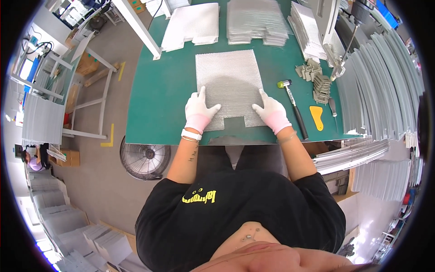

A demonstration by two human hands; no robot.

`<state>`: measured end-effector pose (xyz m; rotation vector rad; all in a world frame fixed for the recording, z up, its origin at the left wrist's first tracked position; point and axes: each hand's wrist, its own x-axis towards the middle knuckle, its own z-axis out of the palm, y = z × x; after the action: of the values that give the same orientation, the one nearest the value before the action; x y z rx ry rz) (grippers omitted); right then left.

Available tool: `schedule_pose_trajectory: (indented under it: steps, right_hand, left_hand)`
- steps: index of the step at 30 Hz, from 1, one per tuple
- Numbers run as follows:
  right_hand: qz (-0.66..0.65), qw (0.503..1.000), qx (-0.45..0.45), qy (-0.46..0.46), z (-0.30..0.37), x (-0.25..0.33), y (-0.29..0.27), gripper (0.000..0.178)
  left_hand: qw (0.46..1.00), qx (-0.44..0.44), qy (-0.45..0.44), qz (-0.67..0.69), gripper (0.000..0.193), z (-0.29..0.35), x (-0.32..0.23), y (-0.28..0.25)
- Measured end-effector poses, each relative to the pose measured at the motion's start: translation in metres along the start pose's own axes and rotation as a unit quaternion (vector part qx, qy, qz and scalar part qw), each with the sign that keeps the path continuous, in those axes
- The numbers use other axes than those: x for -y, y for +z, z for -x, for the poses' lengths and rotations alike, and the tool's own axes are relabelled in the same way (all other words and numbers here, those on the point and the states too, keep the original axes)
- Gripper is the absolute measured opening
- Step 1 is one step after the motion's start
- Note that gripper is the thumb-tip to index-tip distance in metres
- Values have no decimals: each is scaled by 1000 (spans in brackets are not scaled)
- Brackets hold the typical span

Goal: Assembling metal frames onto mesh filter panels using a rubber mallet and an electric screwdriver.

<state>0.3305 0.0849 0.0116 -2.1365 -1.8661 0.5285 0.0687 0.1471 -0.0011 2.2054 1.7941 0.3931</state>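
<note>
A silvery metal mesh sheet (pixel 230 86) lies flat on the green table, its near edge cut by a rectangular notch. My left hand (pixel 198 110), in a white glove with a pink cuff, rests at its left edge, thumb spread over the mesh and fingers stretched forward. On the opposite edge is my right hand (pixel 273 112), gloved alike, its thumb pointing inward on the mesh. Both hands look open and touch the sheet. Whether more sheets lie under this one, I cannot tell.
A hammer (pixel 295 111), a yellow scraper-like piece (pixel 316 118) and a screwdriver (pixel 333 106) lie to the right, near stacked metal brackets (pixel 321 88). Mesh stacks (pixel 258 22) stand at the back. Long pale strips (pixel 380 86) line the right side. A floor fan (pixel 147 156) stands at left.
</note>
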Motion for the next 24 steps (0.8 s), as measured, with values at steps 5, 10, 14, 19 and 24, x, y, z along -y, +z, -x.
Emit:
schedule_pose_trajectory:
  steps: [5,10,14,19,24]
  right_hand:
    - [30,999,10,-1,-2,0,2,72]
    - [70,994,25,-79,-8,-20,-28,58]
    - [87,966,-242,-33,-45,-97,-79,34]
    - [274,928,-204,149,-46,-220,-122,47]
    - [286,925,-212,133,-38,-206,-120,27]
  left_hand:
    - [1000,10,-7,-13,92,-3,2,-1]
    - [998,44,-38,-8,93,-10,-13,-17]
    - [996,8,-18,-85,90,-8,-19,-25]
    - [990,51,110,-73,85,-23,15,4]
    - [989,87,76,-94,81,34,-13,-24]
